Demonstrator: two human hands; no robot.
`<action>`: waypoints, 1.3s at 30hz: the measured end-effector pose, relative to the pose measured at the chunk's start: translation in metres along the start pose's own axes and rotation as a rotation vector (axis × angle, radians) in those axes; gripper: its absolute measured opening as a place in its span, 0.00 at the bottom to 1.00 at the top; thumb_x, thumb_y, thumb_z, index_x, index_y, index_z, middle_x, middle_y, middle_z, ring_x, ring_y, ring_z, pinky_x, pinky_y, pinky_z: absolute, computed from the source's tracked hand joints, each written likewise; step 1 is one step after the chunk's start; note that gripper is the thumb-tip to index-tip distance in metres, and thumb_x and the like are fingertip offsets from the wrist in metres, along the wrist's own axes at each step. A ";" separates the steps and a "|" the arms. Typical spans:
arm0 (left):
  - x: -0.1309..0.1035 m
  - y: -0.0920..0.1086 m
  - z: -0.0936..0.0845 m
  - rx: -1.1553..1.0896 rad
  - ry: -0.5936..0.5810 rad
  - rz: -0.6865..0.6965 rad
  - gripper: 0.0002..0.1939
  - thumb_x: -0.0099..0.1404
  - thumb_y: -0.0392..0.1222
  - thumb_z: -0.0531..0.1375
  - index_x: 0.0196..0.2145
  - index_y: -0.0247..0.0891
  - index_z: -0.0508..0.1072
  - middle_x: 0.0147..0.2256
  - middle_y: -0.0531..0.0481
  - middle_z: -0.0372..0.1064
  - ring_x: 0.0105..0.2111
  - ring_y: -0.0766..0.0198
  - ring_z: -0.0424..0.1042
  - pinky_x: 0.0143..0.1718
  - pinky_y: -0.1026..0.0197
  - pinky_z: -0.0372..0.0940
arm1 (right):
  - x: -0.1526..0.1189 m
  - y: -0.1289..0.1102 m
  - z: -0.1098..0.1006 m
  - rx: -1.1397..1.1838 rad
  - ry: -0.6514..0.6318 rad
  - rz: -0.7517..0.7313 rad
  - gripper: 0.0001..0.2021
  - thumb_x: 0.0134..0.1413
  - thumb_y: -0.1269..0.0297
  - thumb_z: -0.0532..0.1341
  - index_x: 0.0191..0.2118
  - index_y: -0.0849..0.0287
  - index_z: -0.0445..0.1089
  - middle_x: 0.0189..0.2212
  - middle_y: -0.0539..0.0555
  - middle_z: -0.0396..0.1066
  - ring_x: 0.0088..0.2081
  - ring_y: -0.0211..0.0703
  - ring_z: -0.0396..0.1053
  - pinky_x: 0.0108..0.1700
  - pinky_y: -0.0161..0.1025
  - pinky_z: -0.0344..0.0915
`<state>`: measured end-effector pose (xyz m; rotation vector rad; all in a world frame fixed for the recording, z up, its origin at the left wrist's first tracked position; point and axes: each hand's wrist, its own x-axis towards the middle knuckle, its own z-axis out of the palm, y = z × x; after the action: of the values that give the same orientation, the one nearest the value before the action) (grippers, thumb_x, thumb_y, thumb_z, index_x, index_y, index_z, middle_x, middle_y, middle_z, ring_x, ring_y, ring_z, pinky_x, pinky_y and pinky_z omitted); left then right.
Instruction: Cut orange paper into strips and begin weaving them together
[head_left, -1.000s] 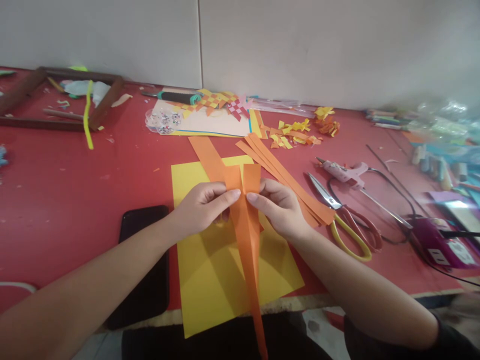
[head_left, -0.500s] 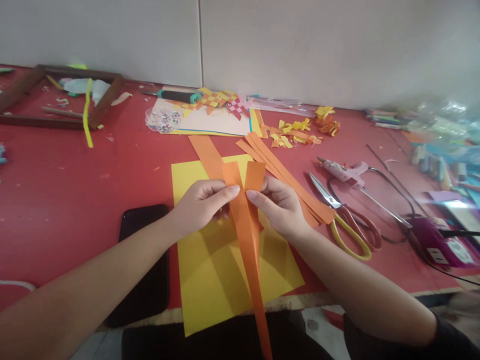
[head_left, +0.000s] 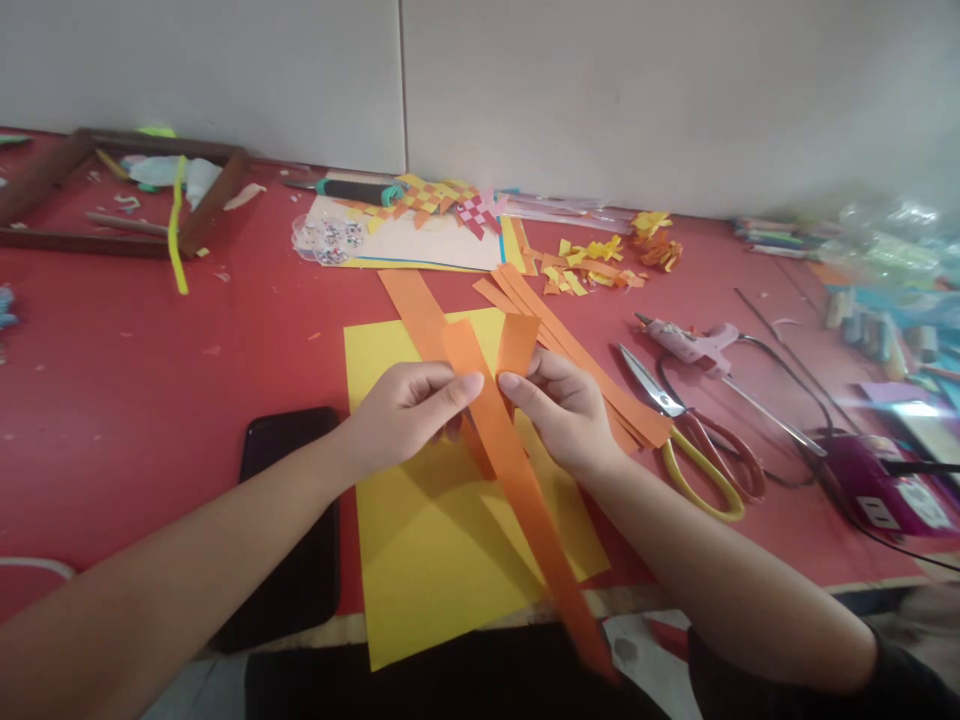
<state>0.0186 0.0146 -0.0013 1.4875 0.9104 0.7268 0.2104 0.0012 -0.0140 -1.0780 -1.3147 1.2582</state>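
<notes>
My left hand (head_left: 420, 410) pinches a long orange paper strip (head_left: 525, 495) near its upper end, thumb on top. The strip slants down to the right, past the table's front edge. Between the thumb and fingers of my right hand (head_left: 559, 405) is another orange paper strip (head_left: 519, 342); its lower part is hidden behind the first strip. Both hands hover over a yellow paper sheet (head_left: 420, 580). A further orange strip (head_left: 412, 305) lies beyond my left hand, partly covered. Several loose orange strips (head_left: 585, 370) lie just past my right hand.
Scissors (head_left: 690, 430) and a pink glue gun (head_left: 697, 350) with its cord lie to the right. A black phone (head_left: 292, 530) is under my left forearm. Paper scraps (head_left: 585, 265), a bead box (head_left: 326, 240), a cutter (head_left: 360, 192) and a wooden frame (head_left: 214, 200) sit toward the wall.
The long strip's lower end has swung to the right. The upper ends of the two strips are farther apart, and my right hand has shifted slightly right.
</notes>
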 end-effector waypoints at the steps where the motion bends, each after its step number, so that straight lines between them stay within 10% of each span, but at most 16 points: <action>1: 0.000 0.000 0.001 0.015 -0.030 0.005 0.23 0.69 0.53 0.56 0.22 0.36 0.68 0.19 0.53 0.64 0.20 0.70 0.63 0.22 0.66 0.57 | 0.000 0.000 0.000 -0.003 0.004 0.007 0.19 0.53 0.49 0.68 0.25 0.55 0.63 0.19 0.46 0.61 0.22 0.35 0.59 0.23 0.35 0.58; 39: 0.005 -0.002 0.000 -0.078 -0.059 -0.015 0.14 0.68 0.49 0.57 0.30 0.36 0.71 0.21 0.56 0.63 0.19 0.71 0.62 0.20 0.68 0.58 | 0.000 -0.001 0.000 0.109 -0.103 0.062 0.14 0.53 0.53 0.68 0.26 0.56 0.68 0.23 0.47 0.68 0.25 0.36 0.66 0.28 0.36 0.65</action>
<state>0.0204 0.0192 -0.0038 1.4242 0.8389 0.6963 0.2104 0.0015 -0.0127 -0.9949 -1.2822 1.4313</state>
